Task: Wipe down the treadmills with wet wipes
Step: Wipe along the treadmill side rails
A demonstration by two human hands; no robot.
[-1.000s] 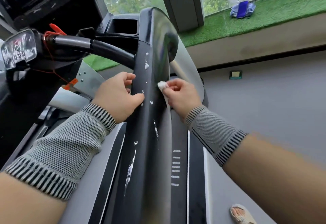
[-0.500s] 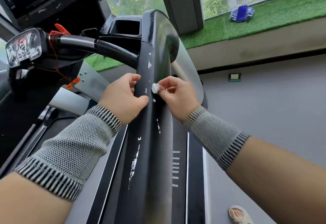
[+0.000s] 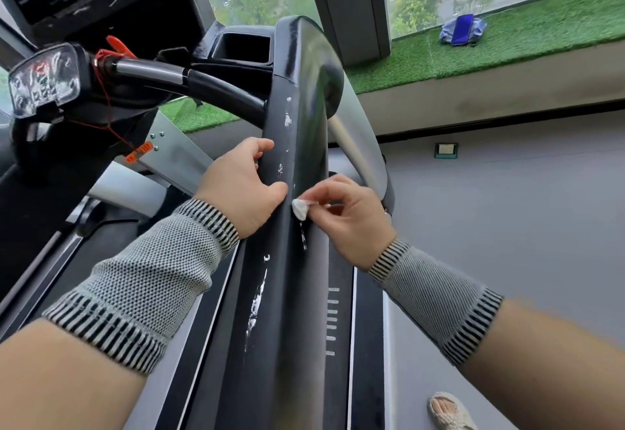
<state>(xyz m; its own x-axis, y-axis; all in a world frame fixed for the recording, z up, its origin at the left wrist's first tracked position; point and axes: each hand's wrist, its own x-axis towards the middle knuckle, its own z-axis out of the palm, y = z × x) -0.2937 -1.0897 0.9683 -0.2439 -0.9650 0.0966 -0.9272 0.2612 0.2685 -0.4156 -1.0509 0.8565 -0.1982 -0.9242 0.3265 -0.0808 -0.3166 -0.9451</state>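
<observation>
Both hands on handrail (image 3: 287,294), wipe (image 3: 299,208) mostly hidden by fingers.

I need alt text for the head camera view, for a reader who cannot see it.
A right hand pinches a small white wipe against a black treadmill handrail flecked with white marks, while the left hand grips the rail beside it. Both forearms wear striped knit sleeves.
</observation>
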